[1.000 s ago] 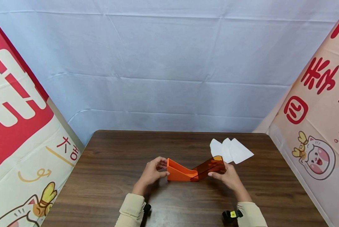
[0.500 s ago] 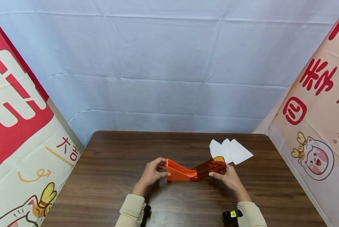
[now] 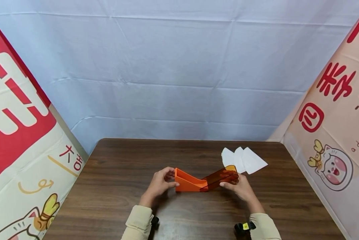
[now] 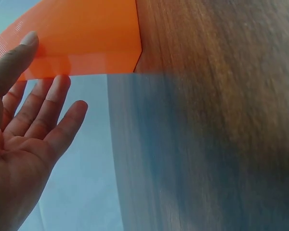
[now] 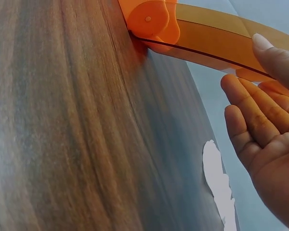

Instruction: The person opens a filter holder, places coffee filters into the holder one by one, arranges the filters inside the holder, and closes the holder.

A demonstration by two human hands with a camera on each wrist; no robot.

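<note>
An orange plastic box (image 3: 187, 183) with a slanted open top stands on the table. A see-through amber lid (image 3: 218, 178) is hinged at its right end and swung out to the right, its free end raised. My left hand (image 3: 159, 183) holds the box's tall left end between thumb and fingertips. In the left wrist view, the thumb lies on the orange side wall (image 4: 91, 38) and the fingers are beneath. My right hand (image 3: 241, 186) pinches the lid's free end. The round hinge (image 5: 148, 20) shows in the right wrist view.
Several white fan-shaped papers, which look like coffee filters (image 3: 254, 160), lie overlapping behind the lid at the right. The brown wood-grain table (image 3: 131, 156) ends at a pale blue cloth (image 3: 173, 66). Printed banners (image 3: 332, 160) hang on both sides.
</note>
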